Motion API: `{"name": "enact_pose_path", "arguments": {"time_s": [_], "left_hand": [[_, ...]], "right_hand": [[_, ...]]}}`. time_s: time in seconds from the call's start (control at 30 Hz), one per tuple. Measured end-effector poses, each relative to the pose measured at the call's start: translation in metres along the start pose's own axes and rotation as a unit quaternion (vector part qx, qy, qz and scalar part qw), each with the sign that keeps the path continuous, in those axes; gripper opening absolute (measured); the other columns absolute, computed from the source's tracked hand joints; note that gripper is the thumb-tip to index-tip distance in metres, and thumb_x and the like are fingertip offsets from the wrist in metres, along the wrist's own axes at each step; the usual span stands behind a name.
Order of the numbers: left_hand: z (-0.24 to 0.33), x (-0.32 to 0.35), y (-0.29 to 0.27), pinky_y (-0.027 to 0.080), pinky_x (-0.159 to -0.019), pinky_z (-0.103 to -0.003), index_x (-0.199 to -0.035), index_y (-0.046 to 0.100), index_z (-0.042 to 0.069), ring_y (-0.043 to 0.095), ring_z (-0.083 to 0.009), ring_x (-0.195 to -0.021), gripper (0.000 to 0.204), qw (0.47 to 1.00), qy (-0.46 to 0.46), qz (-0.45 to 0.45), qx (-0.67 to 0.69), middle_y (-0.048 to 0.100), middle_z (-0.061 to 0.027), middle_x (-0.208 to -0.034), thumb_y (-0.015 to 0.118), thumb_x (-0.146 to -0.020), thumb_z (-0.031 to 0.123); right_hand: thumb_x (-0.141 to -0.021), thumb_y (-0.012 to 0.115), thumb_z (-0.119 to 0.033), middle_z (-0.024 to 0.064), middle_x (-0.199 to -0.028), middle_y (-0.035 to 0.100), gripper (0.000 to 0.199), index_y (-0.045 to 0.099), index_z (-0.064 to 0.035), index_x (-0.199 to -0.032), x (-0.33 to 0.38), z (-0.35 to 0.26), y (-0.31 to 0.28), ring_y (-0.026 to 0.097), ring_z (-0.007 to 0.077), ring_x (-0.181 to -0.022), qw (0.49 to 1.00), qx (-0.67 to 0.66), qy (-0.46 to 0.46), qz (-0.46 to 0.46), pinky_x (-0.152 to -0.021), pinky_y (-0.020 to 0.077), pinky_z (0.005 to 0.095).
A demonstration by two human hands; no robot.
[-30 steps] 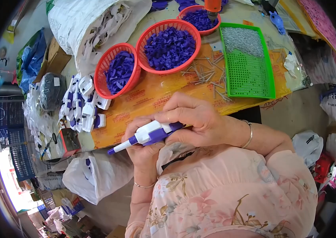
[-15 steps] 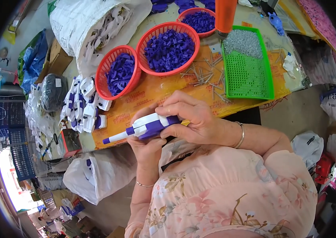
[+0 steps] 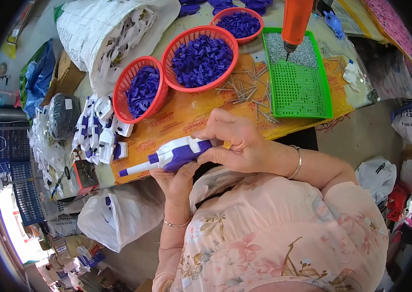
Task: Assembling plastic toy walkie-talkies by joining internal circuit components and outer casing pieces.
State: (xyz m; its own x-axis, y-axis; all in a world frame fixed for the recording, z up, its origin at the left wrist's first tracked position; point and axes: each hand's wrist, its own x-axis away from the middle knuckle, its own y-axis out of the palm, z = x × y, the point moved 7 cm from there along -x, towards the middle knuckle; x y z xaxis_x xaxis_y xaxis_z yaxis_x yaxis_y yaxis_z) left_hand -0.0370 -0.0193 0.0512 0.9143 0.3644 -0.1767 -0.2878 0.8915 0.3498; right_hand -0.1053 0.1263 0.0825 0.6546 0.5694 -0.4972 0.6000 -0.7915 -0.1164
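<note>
I hold a white and purple plastic toy gun [image 3: 167,156] in both hands, close to my chest, with its thin barrel pointing left. My left hand [image 3: 179,180] cups it from below. My right hand [image 3: 237,143] grips its rear part from above, fingers curled over the purple body. An orange electric screwdriver [image 3: 294,22] hangs above the green tray [image 3: 322,92], tip down over a heap of small screws.
Three red baskets [image 3: 121,97] hold purple plastic parts. Loose metal pins [image 3: 245,90] lie on the orange table cover. Assembled white and purple pieces [image 3: 100,129] are piled at the table's left end. White sacks [image 3: 99,29] and bags stand around.
The toy gun and both hands have shifted slightly lower and left. The orange screwdriver has come further down into view over the green tray.
</note>
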Motion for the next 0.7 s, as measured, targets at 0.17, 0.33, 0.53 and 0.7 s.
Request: {"name": "enact_pose_path", "arguments": {"time_s": [0.17,0.33,0.53,0.7], "left_hand": [[0.008,-0.009,0.002,0.051,-0.08,-0.027,-0.099,0.061,-0.004,0.063,-0.0156,-0.086,0.038,0.976,-0.048,-0.044,-0.21,0.065,-0.0075,-0.095,0.071,-0.064,-0.014],[0.018,-0.017,0.026,0.05,-0.076,-0.026,-0.104,0.063,0.001,0.063,-0.0114,-0.083,0.037,0.936,0.036,-0.139,-0.322,0.067,-0.0061,-0.096,0.072,-0.068,-0.005],[0.02,-0.022,0.031,0.051,-0.07,-0.03,-0.115,0.055,0.0,0.065,-0.0179,-0.077,0.054,0.894,0.025,-0.154,-0.421,0.065,-0.0139,-0.093,0.078,-0.066,0.007],[0.023,-0.01,0.026,0.051,-0.076,-0.029,-0.118,0.051,-0.002,0.063,-0.0182,-0.085,0.062,0.921,0.02,-0.109,-0.373,0.063,-0.0113,-0.105,0.08,-0.064,0.008]], "right_hand": [[-0.07,0.076,-0.009,0.0093,-0.085,0.055,0.033,0.061,0.0007,-0.099,-0.002,0.018,0.001,0.054,0.0213,-0.073,1.0,-0.022,0.015,-0.005,-0.061,0.0439,0.0288],[-0.069,0.078,-0.01,0.0072,-0.09,0.059,0.042,0.061,-0.0011,-0.106,-0.01,0.0,-0.003,0.057,0.0203,-0.088,1.0,0.023,-0.013,0.015,-0.077,0.0452,0.0299],[-0.072,0.073,-0.007,0.0064,-0.085,0.059,0.03,0.06,0.0014,-0.097,-0.005,0.029,-0.008,0.059,0.0169,-0.088,0.995,0.013,0.09,-0.027,-0.077,0.047,0.0286],[-0.081,0.066,-0.003,0.005,-0.109,0.062,0.034,0.059,0.0007,-0.114,0.014,0.079,-0.005,0.058,0.0134,-0.097,0.883,-0.411,0.207,0.096,-0.09,0.0455,0.0294]]}}
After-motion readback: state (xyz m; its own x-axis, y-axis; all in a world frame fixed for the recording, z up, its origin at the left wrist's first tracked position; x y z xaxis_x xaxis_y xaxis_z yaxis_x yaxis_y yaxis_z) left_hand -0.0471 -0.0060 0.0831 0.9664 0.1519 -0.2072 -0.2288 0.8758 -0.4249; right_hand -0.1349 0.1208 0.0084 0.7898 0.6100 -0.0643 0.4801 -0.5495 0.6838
